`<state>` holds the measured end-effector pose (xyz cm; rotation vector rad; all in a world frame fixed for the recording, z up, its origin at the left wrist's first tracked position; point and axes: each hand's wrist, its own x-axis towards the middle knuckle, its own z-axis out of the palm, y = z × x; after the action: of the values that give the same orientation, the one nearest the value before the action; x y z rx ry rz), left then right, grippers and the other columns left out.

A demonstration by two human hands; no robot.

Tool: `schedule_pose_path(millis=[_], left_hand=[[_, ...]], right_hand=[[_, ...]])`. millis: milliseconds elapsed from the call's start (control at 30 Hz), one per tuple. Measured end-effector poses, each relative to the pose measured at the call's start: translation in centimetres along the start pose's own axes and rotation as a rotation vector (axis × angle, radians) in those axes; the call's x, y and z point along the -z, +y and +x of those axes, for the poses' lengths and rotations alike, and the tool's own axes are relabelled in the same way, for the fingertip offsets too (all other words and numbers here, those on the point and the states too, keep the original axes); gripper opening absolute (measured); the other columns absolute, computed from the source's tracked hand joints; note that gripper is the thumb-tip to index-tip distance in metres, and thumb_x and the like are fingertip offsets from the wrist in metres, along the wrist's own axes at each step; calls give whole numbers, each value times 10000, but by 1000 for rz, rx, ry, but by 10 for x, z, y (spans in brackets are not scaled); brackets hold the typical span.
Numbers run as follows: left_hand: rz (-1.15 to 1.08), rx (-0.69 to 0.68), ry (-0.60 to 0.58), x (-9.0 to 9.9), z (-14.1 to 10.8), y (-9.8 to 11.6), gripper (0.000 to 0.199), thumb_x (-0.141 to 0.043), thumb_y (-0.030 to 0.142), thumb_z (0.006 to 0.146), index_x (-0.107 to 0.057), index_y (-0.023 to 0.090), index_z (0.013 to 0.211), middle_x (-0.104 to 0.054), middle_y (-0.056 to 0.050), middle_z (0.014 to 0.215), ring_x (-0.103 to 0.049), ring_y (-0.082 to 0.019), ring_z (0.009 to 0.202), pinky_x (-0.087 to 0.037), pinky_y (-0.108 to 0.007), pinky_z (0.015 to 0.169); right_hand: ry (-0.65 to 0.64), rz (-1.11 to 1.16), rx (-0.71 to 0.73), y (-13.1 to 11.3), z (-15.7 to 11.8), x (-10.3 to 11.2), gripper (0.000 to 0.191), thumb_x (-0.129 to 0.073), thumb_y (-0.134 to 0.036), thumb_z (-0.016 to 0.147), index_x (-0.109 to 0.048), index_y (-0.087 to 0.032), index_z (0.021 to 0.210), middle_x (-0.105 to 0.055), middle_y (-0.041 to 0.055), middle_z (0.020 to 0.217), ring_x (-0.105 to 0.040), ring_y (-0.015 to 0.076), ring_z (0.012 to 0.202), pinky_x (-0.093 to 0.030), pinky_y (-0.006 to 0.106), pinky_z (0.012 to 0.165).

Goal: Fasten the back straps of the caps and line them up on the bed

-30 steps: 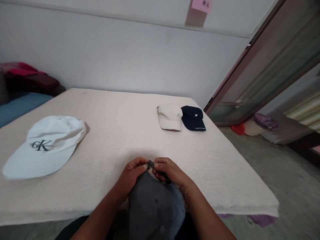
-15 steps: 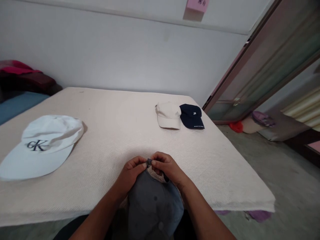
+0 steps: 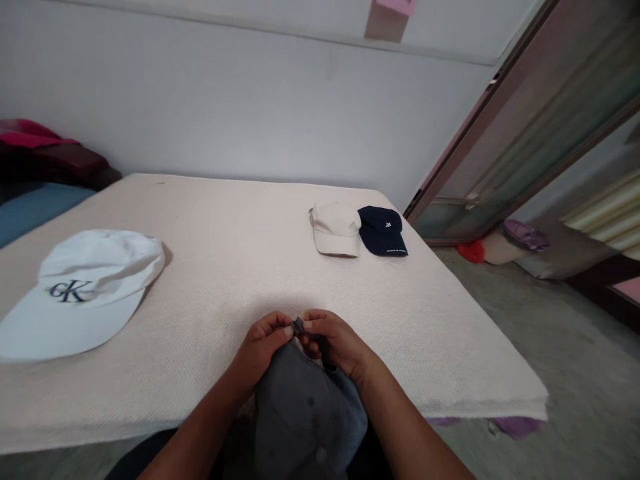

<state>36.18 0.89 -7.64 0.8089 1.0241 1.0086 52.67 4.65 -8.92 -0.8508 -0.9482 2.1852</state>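
Note:
A dark grey cap hangs at the front edge of the bed, its back opening turned upward. My left hand pinches one end of its strap between thumb and fingers. On the other side of the opening, my right hand is closed on the strap, its fingers partly behind it. Both sets of fingertips nearly meet at the small strap end. A white cap with dark letters lies at the left. Farther back, a beige cap sits beside a navy cap.
The caps lie on a pale textured cover that reaches back to a white wall. Dark red and pink items are at the far left. A glass door stands at the right.
The right hand has turned slightly and moved a little lower, and the strap beneath it is bent more. The opening of the grey cap looks narrower. The view has shifted slightly.

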Motion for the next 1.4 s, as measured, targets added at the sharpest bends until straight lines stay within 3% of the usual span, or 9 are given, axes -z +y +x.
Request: schedule_pose_path(millis=[200,733,1033,1400], left_hand=[[-37,20,-15,3,-1,-1,100,-631,281,761,-625,187,796,-635,12,685,-561,-122,633,-407,-231,629],[53,-9,-34,3,-1,1,109,-611,282,779,-619,175,760,-558,29,655,-461,-90,595,-355,-204,582],[68,19,-18,4,-1,-1,119,-616,293,775,-611,175,763,-550,27,664,-453,-94,609,-348,-204,580],[41,25,-60,5,0,-3,130,-621,297,778,-606,169,763,-537,35,649,-438,-83,584,-336,-199,565]], right_hand=[[-13,-32,-80,-4,-3,-2,126,-621,-245,694,-552,-154,747,-521,-27,583,-380,55,439,-229,191,420],[-6,-127,-80,-8,-4,1,137,-610,-261,731,-510,-167,729,-398,-70,523,-254,37,408,-144,196,394],[-73,-167,-106,-10,-7,2,140,-626,-260,718,-534,-156,724,-437,-57,552,-314,43,426,-204,184,391],[-64,-141,-48,-11,-8,3,209,-650,-325,769,-528,-160,730,-394,-72,524,-279,37,410,-163,194,385]])
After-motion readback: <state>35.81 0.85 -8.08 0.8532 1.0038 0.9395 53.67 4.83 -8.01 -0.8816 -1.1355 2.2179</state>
